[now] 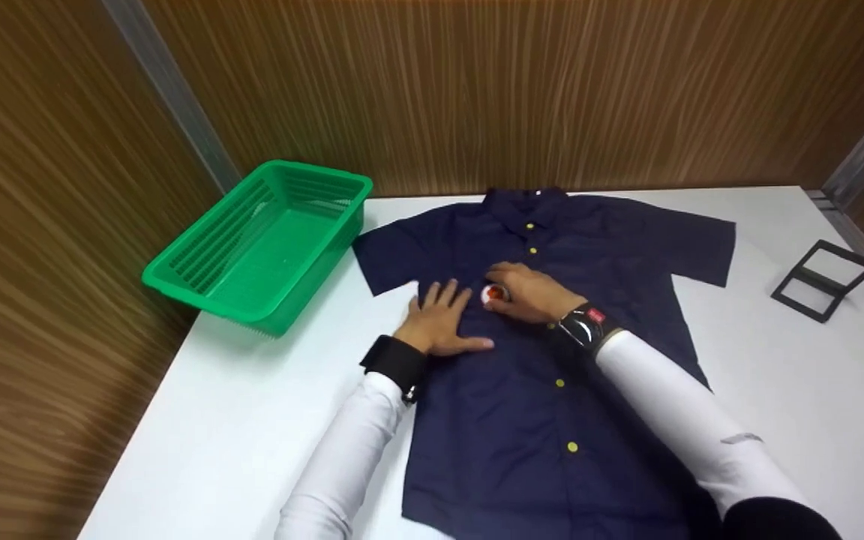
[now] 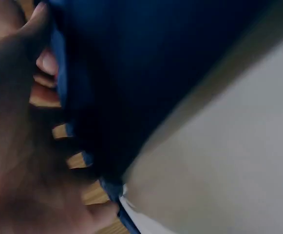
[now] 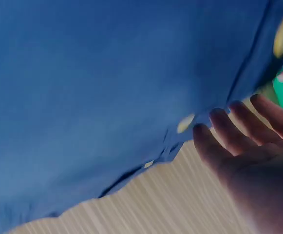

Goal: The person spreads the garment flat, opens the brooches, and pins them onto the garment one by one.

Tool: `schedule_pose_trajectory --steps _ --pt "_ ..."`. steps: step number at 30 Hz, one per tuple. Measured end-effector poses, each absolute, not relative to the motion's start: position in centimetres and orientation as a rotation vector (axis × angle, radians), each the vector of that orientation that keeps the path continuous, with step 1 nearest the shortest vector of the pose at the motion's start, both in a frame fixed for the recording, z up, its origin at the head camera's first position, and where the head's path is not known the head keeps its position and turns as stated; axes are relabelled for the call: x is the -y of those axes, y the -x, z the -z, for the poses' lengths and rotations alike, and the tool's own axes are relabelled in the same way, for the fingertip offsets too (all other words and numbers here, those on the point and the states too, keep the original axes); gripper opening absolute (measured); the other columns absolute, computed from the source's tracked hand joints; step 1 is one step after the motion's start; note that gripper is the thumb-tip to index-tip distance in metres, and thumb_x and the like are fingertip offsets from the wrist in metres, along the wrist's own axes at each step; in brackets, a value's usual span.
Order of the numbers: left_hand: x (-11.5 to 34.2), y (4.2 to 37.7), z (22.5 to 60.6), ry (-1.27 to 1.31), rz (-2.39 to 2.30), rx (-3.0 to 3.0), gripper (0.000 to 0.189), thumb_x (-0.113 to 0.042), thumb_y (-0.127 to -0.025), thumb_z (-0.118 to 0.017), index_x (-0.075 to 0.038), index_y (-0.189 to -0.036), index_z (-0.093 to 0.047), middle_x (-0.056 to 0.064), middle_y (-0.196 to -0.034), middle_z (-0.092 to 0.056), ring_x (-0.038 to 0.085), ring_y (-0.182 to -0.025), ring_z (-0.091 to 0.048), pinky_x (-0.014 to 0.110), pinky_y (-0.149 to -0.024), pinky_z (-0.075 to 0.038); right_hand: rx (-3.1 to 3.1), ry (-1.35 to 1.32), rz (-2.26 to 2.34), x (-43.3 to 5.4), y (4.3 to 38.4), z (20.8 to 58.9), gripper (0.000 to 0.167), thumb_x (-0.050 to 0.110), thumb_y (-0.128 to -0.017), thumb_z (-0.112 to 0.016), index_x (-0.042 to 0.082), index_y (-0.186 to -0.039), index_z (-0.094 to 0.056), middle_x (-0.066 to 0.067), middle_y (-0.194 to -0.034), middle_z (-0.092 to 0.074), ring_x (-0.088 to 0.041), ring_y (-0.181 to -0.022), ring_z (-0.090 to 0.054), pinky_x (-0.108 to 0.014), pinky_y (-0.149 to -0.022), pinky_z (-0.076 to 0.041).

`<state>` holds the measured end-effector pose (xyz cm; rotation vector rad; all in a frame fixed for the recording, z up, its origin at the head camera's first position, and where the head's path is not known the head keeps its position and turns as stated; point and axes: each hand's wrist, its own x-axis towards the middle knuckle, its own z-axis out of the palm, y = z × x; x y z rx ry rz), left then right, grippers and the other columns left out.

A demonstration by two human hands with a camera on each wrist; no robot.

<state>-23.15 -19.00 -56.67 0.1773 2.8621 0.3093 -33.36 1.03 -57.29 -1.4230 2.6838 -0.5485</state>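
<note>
A navy short-sleeved shirt [image 1: 499, 412] with yellow buttons lies spread flat, front up, its collar [image 1: 526, 206] at the far end. On the left half of its chest my left hand [image 1: 436, 322] rests palm down, fingers spread and thumb pointing right; the left wrist view shows it [image 2: 34, 185] close along the cloth. My right hand [image 1: 537, 294], just right of it over the chest, holds a small round white thing with a red-orange middle [image 1: 493, 293] between thumb and fingers. Its exact kind I cannot tell. The right wrist view shows the fingers [image 3: 243, 131] close over the button line.
A green plastic basket [image 1: 304, 281] stands on the white table [image 1: 252, 420] at the left, beside the shirt's sleeve. To the right of the other sleeve is a black folding frame [image 1: 817, 281], partly opened. A wood-grain panel [image 1: 432, 97] rises behind the table's far edge.
</note>
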Motion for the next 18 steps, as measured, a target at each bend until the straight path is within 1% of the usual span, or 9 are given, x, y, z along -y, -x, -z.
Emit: schedule_pose_trajectory --steps 2,3,4,10,14,16,18 --pt "18.5 23.3 56.4 -0.161 -0.291 -2.81 0.11 -0.084 -0.086 -0.053 -0.023 -0.168 -0.013 0.009 -0.177 -0.004 0.037 -0.163 -0.004 0.067 -0.126 -0.015 -2.682 1.392 0.534 -1.2 33.5 57.4 0.054 0.034 -0.098 -0.07 -0.006 -0.134 -0.063 -0.025 -0.15 -0.054 -0.042 -0.142 -0.05 -0.056 -0.116 -0.043" --pt "18.2 23.3 56.0 -0.144 -0.276 -2.774 0.11 -0.08 -0.087 -0.057 -0.023 -0.168 -0.01 0.007 -0.177 0.0 0.035 -0.164 0.0 0.066 -0.127 -0.013 -2.683 1.386 0.523 -1.2 33.6 57.5 0.055 0.034 -0.098 -0.07 -0.007 -0.135 -0.062 -0.026 -0.152 -0.052 -0.043 -0.144 -0.048 -0.056 -0.117 -0.042" --pt "18.2 23.5 55.9 -0.132 -0.282 -2.759 0.111 -0.081 -0.086 -0.057 -0.025 -0.168 -0.008 0.006 -0.177 0.002 0.034 -0.164 0.002 0.066 -0.128 -0.011 -2.683 1.378 0.51 -1.3 33.6 57.5 0.056 0.034 -0.099 -0.07 -0.007 -0.136 -0.062 -0.026 -0.154 -0.05 -0.043 -0.145 -0.046 -0.056 -0.117 -0.041" --pt "18.9 24.4 55.6 -0.154 -0.296 -2.696 0.116 -0.083 -0.084 -0.057 -0.026 -0.168 0.0 0.004 -0.176 0.012 0.033 -0.163 0.012 0.066 -0.128 -0.004 -2.661 1.37 0.454 -1.5 33.6 57.3 0.059 0.035 -0.103 -0.064 -0.006 -0.144 -0.055 -0.028 -0.159 -0.043 -0.044 -0.15 -0.039 -0.056 -0.122 -0.036" --pt "19.6 24.9 55.2 -0.175 -0.302 -2.707 0.116 -0.082 -0.085 -0.057 -0.025 -0.168 0.0 0.006 -0.176 0.012 0.034 -0.163 0.012 0.067 -0.128 -0.003 -2.662 1.326 0.414 -1.1 33.9 57.2 0.068 0.039 -0.105 -0.058 -0.007 -0.153 -0.042 -0.028 -0.164 -0.035 -0.046 -0.154 -0.031 -0.055 -0.126 -0.028" --pt "19.8 24.8 55.0 -0.186 -0.314 -2.723 0.112 -0.08 -0.087 -0.057 -0.023 -0.168 -0.002 0.008 -0.176 0.01 0.036 -0.163 0.011 0.067 -0.127 -0.004 -2.667 1.292 0.417 -1.4 34.2 57.2 0.074 0.042 -0.106 -0.056 -0.008 -0.157 -0.034 -0.029 -0.166 -0.029 -0.048 -0.156 -0.026 -0.055 -0.128 -0.023" --pt "19.9 24.6 54.8 -0.202 -0.326 -2.739 0.108 -0.075 -0.091 -0.056 -0.02 -0.168 -0.005 0.011 -0.176 0.007 0.039 -0.162 0.008 0.067 -0.127 -0.006 -2.683 1.272 0.45 -2.4 34.7 57.3 0.077 0.041 -0.106 -0.055 -0.009 -0.158 -0.029 -0.031 -0.166 -0.027 -0.05 -0.156 -0.023 -0.057 -0.129 -0.02"
